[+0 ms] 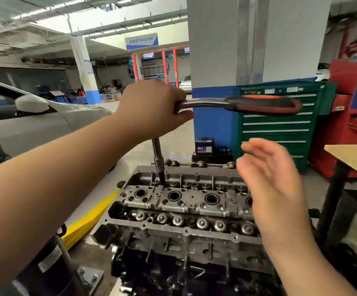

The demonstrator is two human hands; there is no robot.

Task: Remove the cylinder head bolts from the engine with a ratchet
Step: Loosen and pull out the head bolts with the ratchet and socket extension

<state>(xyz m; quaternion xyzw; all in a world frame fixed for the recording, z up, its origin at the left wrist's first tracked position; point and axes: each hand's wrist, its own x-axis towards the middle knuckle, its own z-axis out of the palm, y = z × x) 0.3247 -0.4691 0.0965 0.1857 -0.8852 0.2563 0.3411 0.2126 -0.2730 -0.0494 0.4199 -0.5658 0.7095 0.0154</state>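
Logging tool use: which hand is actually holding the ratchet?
The left hand grips the ratchet at its head; the right hand hangs open above the engine, touching nothing.

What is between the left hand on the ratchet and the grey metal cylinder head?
In the head view, only the steel extension bar spans from left hand to cylinder head.

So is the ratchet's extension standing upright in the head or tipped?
Roughly upright: the extension drops from the left hand into the cylinder head.
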